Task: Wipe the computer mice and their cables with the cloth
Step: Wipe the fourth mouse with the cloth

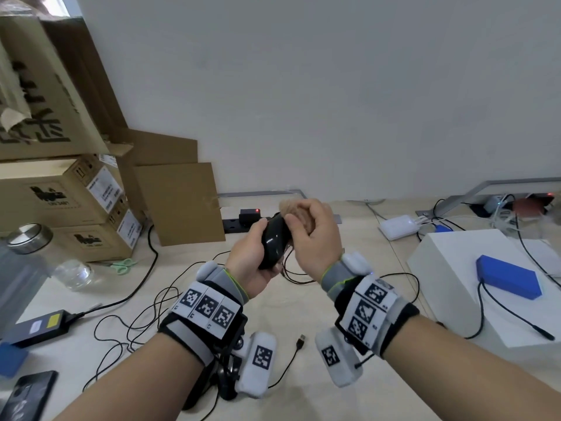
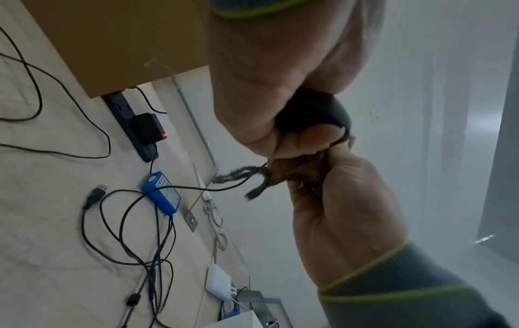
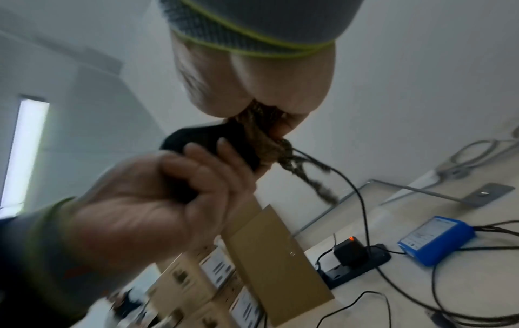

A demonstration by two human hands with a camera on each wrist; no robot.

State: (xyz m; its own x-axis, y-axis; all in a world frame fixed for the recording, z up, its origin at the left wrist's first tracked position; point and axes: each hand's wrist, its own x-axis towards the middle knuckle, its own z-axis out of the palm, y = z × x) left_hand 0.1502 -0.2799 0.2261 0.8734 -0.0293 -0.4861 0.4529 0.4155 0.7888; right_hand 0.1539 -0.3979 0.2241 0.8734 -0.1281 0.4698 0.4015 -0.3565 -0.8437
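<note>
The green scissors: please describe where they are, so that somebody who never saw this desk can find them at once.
Start at the stack of cardboard boxes on the left of the desk. On the desk at the foot of the lowest box, just right of the clear glass jar, lie the green scissors. Their pale mint-green handles set them apart from the black cables and brown cardboard around them.

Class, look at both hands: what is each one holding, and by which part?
Left hand grips the black mouse round its body. Right hand holds the bunched tan cloth against the mouse's front end.
</note>
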